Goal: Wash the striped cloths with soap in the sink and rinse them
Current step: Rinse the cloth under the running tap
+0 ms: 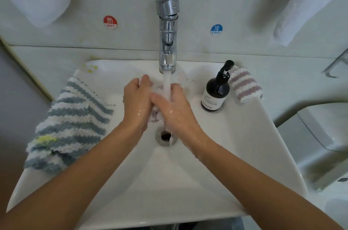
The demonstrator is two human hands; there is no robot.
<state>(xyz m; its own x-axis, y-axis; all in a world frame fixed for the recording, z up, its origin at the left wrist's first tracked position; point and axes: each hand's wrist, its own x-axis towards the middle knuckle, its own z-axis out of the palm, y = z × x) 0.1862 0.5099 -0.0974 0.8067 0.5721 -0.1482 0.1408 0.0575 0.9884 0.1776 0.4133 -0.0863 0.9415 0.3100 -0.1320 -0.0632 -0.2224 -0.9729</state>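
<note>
fingers [145,80] squeeze cloth [155,114] mid-sink [235,135], edges apart

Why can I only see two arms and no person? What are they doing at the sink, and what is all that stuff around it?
The camera sits on the person's head and looks down, so you see only their arms and hands. There is just this one picture. The left hand and the right hand squeeze a small wet cloth between them under the running water from the tap. They are over the white sink, just above its drain. On the sink's left edge lies a blue striped cloth with a yellow stain. On the right edge stands a dark soap bottle with a pump, and behind it a folded pink striped cloth. On the wall, a red sticker says hot and a blue sticker says cold.
</note>
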